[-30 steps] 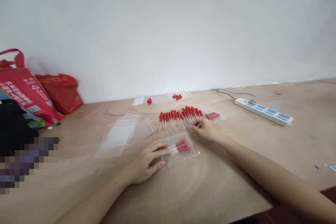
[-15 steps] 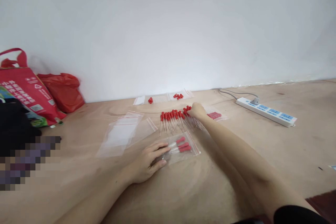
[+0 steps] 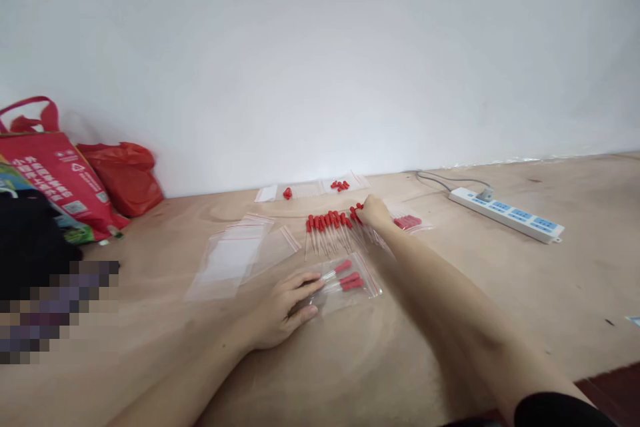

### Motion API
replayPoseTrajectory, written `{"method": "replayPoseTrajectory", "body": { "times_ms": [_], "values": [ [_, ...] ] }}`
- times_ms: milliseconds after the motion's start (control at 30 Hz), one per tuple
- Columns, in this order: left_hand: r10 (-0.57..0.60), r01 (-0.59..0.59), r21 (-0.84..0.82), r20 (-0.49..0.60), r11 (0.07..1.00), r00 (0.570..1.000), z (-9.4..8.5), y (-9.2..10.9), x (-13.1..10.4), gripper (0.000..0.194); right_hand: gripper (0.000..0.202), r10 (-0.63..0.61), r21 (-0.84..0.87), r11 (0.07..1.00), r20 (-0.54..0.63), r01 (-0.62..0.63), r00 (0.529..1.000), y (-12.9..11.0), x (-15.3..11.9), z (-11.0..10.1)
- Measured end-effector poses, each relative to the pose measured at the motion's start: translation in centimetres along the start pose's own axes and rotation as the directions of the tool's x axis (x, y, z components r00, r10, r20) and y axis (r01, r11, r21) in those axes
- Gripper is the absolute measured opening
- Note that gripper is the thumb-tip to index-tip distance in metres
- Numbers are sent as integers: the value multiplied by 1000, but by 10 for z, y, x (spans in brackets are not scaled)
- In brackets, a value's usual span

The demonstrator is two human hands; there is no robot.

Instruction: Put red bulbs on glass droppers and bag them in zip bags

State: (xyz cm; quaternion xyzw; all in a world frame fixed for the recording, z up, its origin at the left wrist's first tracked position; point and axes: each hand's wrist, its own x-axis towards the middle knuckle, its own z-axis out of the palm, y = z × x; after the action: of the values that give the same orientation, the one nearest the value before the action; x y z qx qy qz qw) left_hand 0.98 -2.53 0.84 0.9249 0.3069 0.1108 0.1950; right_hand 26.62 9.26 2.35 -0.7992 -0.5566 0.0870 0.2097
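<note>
My left hand (image 3: 287,307) lies with its fingers stretched out and thumb apart. Its fingertips rest on a clear zip bag (image 3: 330,303) that holds a few droppers with red bulbs (image 3: 352,277). My right hand (image 3: 374,212) is closed at the right end of a row of glass droppers (image 3: 327,223), pinching at a red bulb; the fingertips are partly hidden behind the hand. The row lies with red bulbs away from me and thin glass tips towards me. Just right of my right hand lies another clear bag (image 3: 409,221) with red-bulbed droppers.
Flat clear zip bags (image 3: 227,257) lie left of the droppers. By the wall are loose red bulbs (image 3: 340,185) and glass tubes (image 3: 306,189) on clear bags. A power strip (image 3: 505,213) with a plugged cord lies right. Red bags (image 3: 123,177) stand left.
My right hand has shifted very slightly among the bulbs at the row's right end. My left hand stays on the bag. The view has moved a little.
</note>
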Motion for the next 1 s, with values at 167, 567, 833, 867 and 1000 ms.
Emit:
{"method": "replayPoseTrajectory", "body": {
  "times_ms": [167,567,833,867,1000],
  "values": [
    [2,-2,7,4,1000,1000,-1,0,0,41,25,24,-2,1000,-3,-24,1000,-2,3,5],
    [11,-11,-20,-21,1000,1000,0,0,0,41,24,67,129,989,-2,-66,998,-5,4,11],
    [14,-14,-13,-9,1000,1000,-1,1,0,40,19,22,428,904,-26,-9,999,25,9,-10],
    [10,-10,-14,-6,1000,1000,-1,2,1,40,21,11,472,882,-34,7,999,29,6,-13],
    [0,0,-13,-11,1000,1000,-2,3,1,37,24,-51,657,749,-75,88,996,48,-19,-16]
  ]
}}
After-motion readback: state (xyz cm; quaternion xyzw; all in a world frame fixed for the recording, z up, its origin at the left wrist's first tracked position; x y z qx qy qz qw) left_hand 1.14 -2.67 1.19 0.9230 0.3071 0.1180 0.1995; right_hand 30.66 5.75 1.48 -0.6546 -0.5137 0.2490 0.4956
